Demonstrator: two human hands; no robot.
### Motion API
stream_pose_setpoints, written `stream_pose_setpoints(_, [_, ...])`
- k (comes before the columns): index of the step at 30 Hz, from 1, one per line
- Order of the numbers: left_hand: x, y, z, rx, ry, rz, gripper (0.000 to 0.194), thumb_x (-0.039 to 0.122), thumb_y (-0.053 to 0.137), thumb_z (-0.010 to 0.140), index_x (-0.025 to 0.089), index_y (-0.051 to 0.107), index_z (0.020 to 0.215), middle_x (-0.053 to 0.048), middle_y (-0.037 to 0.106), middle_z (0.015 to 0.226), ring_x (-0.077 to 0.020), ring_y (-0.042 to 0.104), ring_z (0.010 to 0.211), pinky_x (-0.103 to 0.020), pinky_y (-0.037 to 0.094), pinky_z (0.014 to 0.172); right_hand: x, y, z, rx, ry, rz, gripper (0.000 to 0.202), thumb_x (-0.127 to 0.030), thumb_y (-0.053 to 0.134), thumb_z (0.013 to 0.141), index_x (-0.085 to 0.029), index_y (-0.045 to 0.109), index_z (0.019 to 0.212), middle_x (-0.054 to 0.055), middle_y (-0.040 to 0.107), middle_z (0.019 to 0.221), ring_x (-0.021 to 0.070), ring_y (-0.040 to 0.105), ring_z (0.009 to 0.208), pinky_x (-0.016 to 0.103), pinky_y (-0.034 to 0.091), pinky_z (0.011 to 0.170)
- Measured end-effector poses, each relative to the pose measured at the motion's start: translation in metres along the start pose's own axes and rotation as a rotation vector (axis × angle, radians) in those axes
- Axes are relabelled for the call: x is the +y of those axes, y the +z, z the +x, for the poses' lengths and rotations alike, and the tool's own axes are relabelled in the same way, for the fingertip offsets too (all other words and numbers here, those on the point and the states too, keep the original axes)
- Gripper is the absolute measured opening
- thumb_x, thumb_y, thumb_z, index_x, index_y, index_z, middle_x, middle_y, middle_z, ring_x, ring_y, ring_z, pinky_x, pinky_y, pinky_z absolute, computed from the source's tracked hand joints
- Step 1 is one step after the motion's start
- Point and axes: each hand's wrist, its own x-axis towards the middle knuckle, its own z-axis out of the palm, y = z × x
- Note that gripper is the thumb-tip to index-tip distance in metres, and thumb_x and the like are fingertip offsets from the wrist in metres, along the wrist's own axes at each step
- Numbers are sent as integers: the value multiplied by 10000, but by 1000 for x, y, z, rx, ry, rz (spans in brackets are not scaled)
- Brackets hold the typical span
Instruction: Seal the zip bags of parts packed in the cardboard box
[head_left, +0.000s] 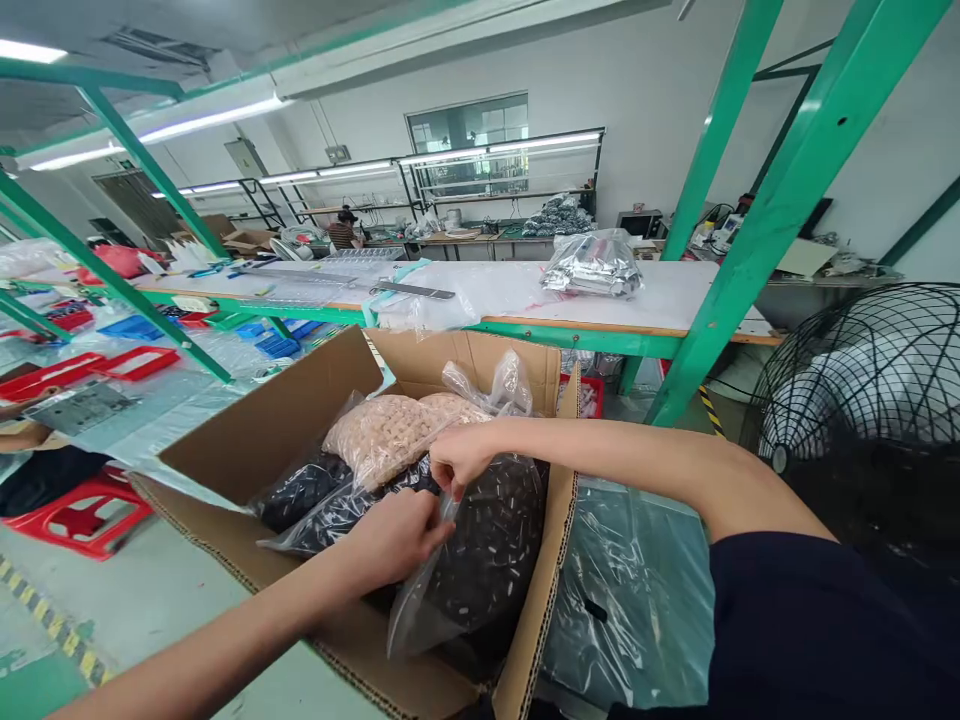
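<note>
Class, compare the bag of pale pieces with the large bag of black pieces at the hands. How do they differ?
The bag of pale pieces looks smaller than the large bag of black pieces.
The pale bag lies farther from the person; the black bag is nearer, pinched by the left hand and right hand.
Both are clear plastic, inside one cardboard box.

No text, label, brand or number is readable here.
</note>
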Motion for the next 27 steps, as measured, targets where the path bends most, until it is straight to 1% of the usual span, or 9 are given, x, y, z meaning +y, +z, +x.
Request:
stream_pose_setpoints(3, [-3, 3, 8, 0, 40, -8, 251, 268, 481, 873, 168, 503, 644, -56, 607, 683, -202, 576, 664, -308, 257, 585, 1, -1, -3, -19, 15, 46, 209, -289, 734, 769, -144, 760, 917, -12, 700, 808, 102, 567, 737, 221, 355, 629])
stream_pose_setpoints(5, [-3, 4, 10, -1, 68, -43, 258, 235, 470, 853, 167, 451, 605, -26, 541, 619, -157, 494, 588, -303, 236, 573, 2, -3, -4, -41, 21, 48, 201, -257, 748, 752, -145, 764, 918, -16, 704, 809, 98, 571, 729, 216, 356, 628])
stream_pose_setpoints(9, [-3, 5, 11, -13, 87, -95, 304, 252, 447, 854, 161, 373, 573, 11, 390, 547, -115, 279, 520, -304, 188, 557, 6, -5, -1, -40, 37, 30, 234, -148, 750, 696, -143, 768, 929, -13, 702, 793, 111, 564, 720, 227, 345, 616])
stream_pose_setpoints(13, [-2, 2, 12, -38, 85, -120, 319, 298, 437, 869, 160, 379, 587, 14, 401, 547, -113, 252, 530, -297, 186, 553, 7, -6, 0, -25, 78, 24, 233, -142, 748, 676, -147, 773, 907, 2, 695, 784, 139, 561, 736, 246, 336, 598])
stream_pose_setpoints(16, [0, -1, 8, -32, 60, -130, 307, 302, 448, 858, 158, 402, 591, 10, 440, 561, -109, 304, 536, -281, 213, 554, 5, -8, -6, -18, 108, -4, 237, -122, 740, 655, -166, 776, 885, 0, 693, 781, 144, 560, 721, 248, 336, 591])
stream_pose_setpoints(19, [2, 1, -3, -44, 53, -148, 251, 275, 456, 832, 152, 503, 619, -14, 543, 609, -117, 440, 568, -262, 256, 555, 4, -7, -16, 66, 157, -99, 243, -53, 655, 658, -135, 776, 852, 44, 696, 798, 157, 552, 693, 263, 324, 579])
stream_pose_setpoints(21, [2, 4, -8, -41, 97, -98, 248, 266, 448, 826, 151, 574, 646, -44, 616, 646, -137, 521, 579, -264, 283, 547, 7, -3, -20, 103, 154, -148, 227, -61, 641, 663, -140, 781, 823, 47, 683, 725, 158, 542, 651, 267, 312, 556])
stream_pose_setpoints(24, [0, 7, -11, -49, 118, 34, 285, 314, 454, 831, 151, 667, 736, -107, 698, 745, -226, 646, 653, -284, 359, 551, 14, 3, -19, 116, 123, -157, 184, -94, 660, 654, -189, 781, 755, 7, 639, 614, 129, 511, 559, 252, 287, 507])
stream_pose_setpoints(27, [-4, 1, -10, -118, 113, 126, 355, 377, 460, 833, 140, 722, 860, -160, 720, 828, -323, 691, 724, -342, 453, 581, 10, 11, -17, 171, 144, -39, 167, -67, 692, 591, -189, 761, 683, 12, 614, 564, 138, 516, 553, 271, 287, 501])
